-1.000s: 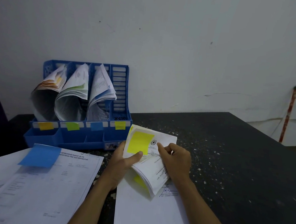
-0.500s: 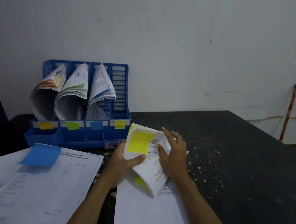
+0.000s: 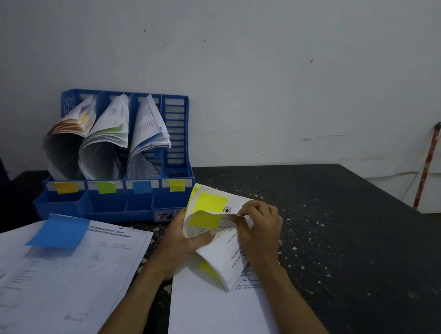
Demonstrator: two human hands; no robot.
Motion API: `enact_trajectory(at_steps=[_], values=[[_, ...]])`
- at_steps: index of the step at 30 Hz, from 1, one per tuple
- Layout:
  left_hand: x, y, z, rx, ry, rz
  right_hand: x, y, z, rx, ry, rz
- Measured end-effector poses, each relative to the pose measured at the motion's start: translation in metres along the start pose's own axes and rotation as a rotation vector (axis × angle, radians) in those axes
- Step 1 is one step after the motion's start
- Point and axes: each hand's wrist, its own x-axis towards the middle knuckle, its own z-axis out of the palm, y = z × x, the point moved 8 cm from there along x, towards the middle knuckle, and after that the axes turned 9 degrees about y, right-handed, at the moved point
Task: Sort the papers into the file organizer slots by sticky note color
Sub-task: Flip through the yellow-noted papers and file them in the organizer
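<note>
the bundle of yellow-tagged papers (image 3: 224,245) is held just above the bench (image 3: 339,240), right of the organizer (image 3: 174,137). the left hand (image 3: 183,240) is closed round its left edge, thumb pressed on the front sheet; the right hand (image 3: 259,234) pinches the top edge, curling the sheets over. this looks like gathering the yellow set before filing. three slots hold papers; the far-right slot, marked by a yellow note (image 3: 177,185), looks empty. next the bundle must be stood upright and slid into that slot. a blue-tagged sheet (image 3: 58,273) lies at near left, unsorted.
</note>
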Motion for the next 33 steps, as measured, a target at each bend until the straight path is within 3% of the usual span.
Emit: enact_trajectory(at_steps=[7, 14, 20, 33], values=[[-0.001, 0.002, 0.002, 0.001, -0.026, 0.025, 0.001, -0.001, 0.001, 0.126, -0.029, 0.004], [-0.005, 0.012, 0.005, -0.049, -0.028, 0.027, 0.000, 0.001, 0.010, 0.238, -0.145, 0.161], [0.000, -0.005, -0.005, -0.077, -0.005, -0.163, 0.001, 0.007, 0.000, 0.420, -0.071, 0.354], [-0.006, 0.008, -0.001, -0.036, 0.041, -0.101, 0.000, 0.019, -0.003, 0.518, -0.048, 0.548]])
